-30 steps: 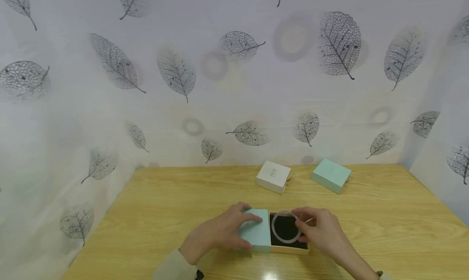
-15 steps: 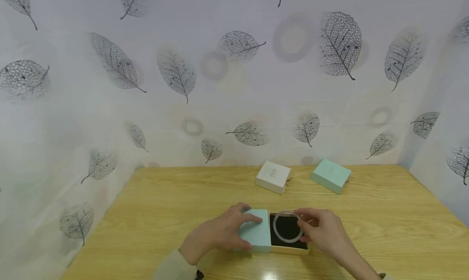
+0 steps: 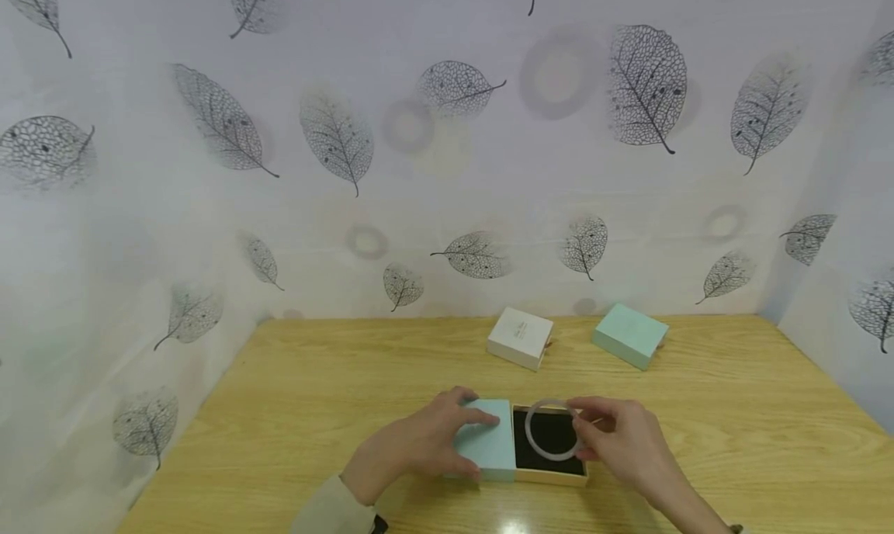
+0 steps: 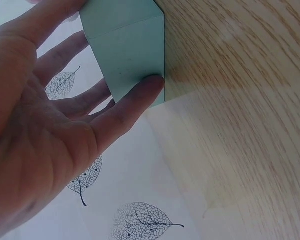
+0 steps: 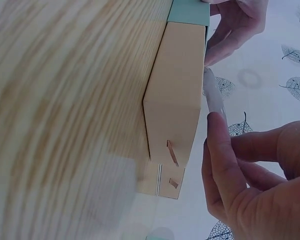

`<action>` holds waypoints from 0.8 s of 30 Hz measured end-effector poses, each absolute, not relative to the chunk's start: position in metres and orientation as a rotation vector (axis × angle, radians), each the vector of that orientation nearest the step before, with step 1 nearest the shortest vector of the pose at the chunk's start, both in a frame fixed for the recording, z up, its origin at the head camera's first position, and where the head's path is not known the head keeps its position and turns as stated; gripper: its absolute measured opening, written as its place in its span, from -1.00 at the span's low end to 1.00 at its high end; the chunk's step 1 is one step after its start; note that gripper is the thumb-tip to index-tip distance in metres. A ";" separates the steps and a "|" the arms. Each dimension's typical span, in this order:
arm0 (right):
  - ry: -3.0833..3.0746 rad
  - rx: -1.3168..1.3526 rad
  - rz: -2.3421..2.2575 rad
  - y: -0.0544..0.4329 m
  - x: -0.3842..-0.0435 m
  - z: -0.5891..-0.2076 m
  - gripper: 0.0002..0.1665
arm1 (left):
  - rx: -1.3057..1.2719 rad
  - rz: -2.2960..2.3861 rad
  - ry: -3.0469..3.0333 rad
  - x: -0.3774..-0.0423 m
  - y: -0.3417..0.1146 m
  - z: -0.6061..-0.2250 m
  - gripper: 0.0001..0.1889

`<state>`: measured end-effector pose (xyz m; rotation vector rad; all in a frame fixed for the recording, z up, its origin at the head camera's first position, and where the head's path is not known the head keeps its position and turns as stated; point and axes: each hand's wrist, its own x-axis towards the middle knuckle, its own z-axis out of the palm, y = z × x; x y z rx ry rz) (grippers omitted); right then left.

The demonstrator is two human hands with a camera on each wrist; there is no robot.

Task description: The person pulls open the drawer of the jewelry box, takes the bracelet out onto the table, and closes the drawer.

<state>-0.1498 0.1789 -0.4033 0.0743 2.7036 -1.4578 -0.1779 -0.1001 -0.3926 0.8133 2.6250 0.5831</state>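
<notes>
A translucent whitish bangle (image 3: 554,456) is pinched between the thumb and fingers of my right hand (image 3: 625,439). It hovers just over the black-lined drawer (image 3: 552,478) of a gift box, slightly tilted. This drawer is pulled out rightward from its pale mint sleeve (image 3: 497,452). My left hand (image 3: 427,437) grips the sleeve across its top, thumb at the near side and fingers toward the far side. In the left wrist view a fingertip presses the side of the sleeve (image 4: 125,55). The right wrist view has the bangle (image 5: 215,97) above the peach drawer's rim (image 5: 176,70).
Behind the hands, a white box (image 3: 520,336) with small lettering and a mint box (image 3: 631,334) rest on the wooden table (image 3: 335,363). Both have small ribbon pulls. A leaf-patterned cloth (image 3: 447,192) encloses the back and sides.
My right hand has moved slightly rightward with the bangle, which now sits closer to the drawer's right end. The left hand and the sleeve stay put.
</notes>
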 end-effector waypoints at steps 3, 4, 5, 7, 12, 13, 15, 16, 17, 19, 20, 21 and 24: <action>2.703 0.077 -1.474 0.180 -0.149 -0.403 -0.62 | 0.816 0.582 2.628 -0.178 -0.100 -0.393 -0.33; 2.702 0.076 -1.480 0.180 -0.149 -0.403 -0.61 | 0.815 0.583 2.627 -0.178 -0.100 -0.393 -0.33; 2.699 0.083 -1.484 0.181 -0.149 -0.403 -0.61 | 0.814 0.583 2.626 -0.178 -0.100 -0.393 -0.33; 2.691 0.098 -1.493 0.181 -0.149 -0.404 -0.61 | 0.811 0.581 2.626 -0.178 -0.100 -0.394 -0.33; 2.694 0.096 -1.504 0.183 -0.149 -0.405 -0.62 | 0.809 0.585 2.625 -0.179 -0.101 -0.394 -0.33; 2.695 0.093 -1.506 0.183 -0.149 -0.405 -0.62 | 0.809 0.586 2.625 -0.179 -0.101 -0.394 -0.33; 2.699 0.096 -1.504 0.184 -0.149 -0.406 -0.62 | 0.809 0.588 2.625 -0.178 -0.101 -0.394 -0.33; 2.700 0.101 -1.501 0.184 -0.149 -0.406 -0.62 | 0.809 0.588 2.626 -0.178 -0.101 -0.394 -0.33; 2.701 0.104 -1.499 0.185 -0.149 -0.406 -0.62 | 0.810 0.590 2.625 -0.178 -0.101 -0.394 -0.32; 2.689 0.121 -1.503 0.186 -0.149 -0.405 -0.61 | 0.815 0.593 2.626 -0.177 -0.101 -0.394 -0.32; 2.687 0.121 -1.504 0.186 -0.149 -0.405 -0.61 | 0.817 0.594 2.627 -0.177 -0.101 -0.394 -0.32; 2.683 0.120 -1.510 0.187 -0.149 -0.405 -0.61 | 0.819 0.596 2.627 -0.177 -0.101 -0.394 -0.32; 2.658 0.138 -1.540 0.188 -0.150 -0.405 -0.61 | 0.825 0.603 2.627 -0.178 -0.101 -0.395 -0.32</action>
